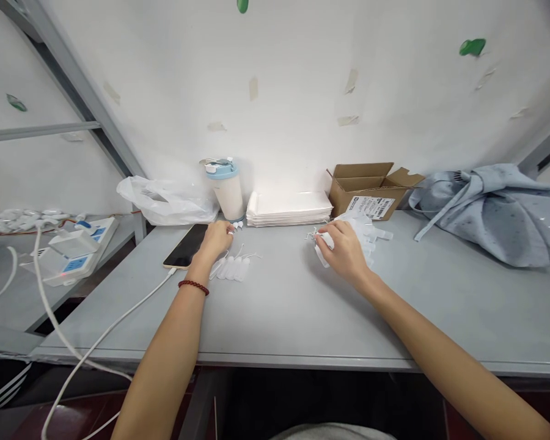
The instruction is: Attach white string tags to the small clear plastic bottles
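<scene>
My left hand [217, 239] rests at the right side of a dark-screened phone [187, 246], fingers drawn together. Its fingertips meet some small white pieces [237, 226] with dark ends; what they grip is too small to make out. Just below lies a row of several whitish oblong pieces [231, 269] with thin white strings. Over to the right, my right hand [343, 247] is closed at the near left of a loose pile of similar translucent white pieces [369, 235]. Its thumb and fingers pinch a whitish piece with strings [323, 241], partly hidden by the hand.
Along the wall stand a plastic bag [167, 201], a blue-lidded cup [227, 192], a stack of white envelopes or flat packs [288, 209] and an open cardboard box [366, 192]. Grey-blue cloth [490, 214] lies right. A white cable [119, 327] crosses the left table edge.
</scene>
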`<state>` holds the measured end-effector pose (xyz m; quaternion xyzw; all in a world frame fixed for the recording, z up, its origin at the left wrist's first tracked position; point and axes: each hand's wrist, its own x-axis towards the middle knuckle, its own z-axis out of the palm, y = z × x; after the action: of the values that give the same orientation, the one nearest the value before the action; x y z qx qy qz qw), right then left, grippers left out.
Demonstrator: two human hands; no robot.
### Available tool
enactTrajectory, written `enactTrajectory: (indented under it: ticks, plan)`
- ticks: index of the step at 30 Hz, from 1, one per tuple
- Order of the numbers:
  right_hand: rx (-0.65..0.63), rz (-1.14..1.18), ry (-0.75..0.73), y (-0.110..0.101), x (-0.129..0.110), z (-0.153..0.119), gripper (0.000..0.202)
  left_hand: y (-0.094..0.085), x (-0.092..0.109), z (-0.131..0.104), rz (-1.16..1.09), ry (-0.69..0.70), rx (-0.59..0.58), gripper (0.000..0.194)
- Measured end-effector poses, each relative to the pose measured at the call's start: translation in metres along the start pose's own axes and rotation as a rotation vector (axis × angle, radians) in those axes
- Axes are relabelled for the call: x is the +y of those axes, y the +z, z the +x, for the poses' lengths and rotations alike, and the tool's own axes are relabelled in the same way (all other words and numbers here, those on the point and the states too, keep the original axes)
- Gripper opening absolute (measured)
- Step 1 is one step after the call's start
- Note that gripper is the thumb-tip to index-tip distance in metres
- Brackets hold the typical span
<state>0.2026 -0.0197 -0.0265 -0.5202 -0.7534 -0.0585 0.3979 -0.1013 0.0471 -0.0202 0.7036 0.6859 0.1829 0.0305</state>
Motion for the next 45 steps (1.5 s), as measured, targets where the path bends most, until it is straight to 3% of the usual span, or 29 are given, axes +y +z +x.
enactTrajectory:
  ticks: [4,7,12,15,20,26,31,36,41,45]
  plan:
    - [-0.151,0.075,-0.054,0.009,-0.028,0.003,0.017,-0.007,0.011,-0.002,-0.022,0.013,0.002,0.030]
    - [-0.357,0.114,-0.047,0.017,-0.059,0.008,0.018,-0.010,0.019,-0.004,-0.035,0.033,0.004,0.029]
    - [-0.594,0.142,-0.128,0.035,-0.105,0.011,0.048,-0.011,0.025,-0.006,-0.046,0.046,0.020,0.030]
    - [-0.642,0.121,-0.121,0.048,-0.115,0.008,0.062,-0.012,0.026,-0.008,-0.057,0.038,0.024,0.029]
    - [-0.633,0.125,-0.075,0.061,-0.118,0.003,0.064,-0.014,0.028,-0.009,-0.082,0.022,0.048,0.029]
    - [-0.645,0.089,-0.038,0.061,-0.125,0.004,0.047,-0.012,0.028,-0.008,-0.079,0.034,0.066,0.028]
    - [-0.591,0.126,-0.046,0.049,-0.111,0.002,0.043,-0.016,0.033,-0.011,-0.141,0.061,0.078,0.026]
    - [-0.527,0.251,-0.026,0.028,-0.066,0.002,0.046,-0.018,0.052,-0.019,-0.460,0.092,0.056,0.023]
    - [-0.413,0.406,0.052,0.021,-0.026,-0.002,0.050,-0.011,0.078,-0.032,-0.745,0.095,-0.066,0.024]
    - [-0.297,0.441,-0.014,0.026,-0.021,-0.004,0.052,-0.011,0.094,-0.042,-0.888,0.058,-0.187,0.023]
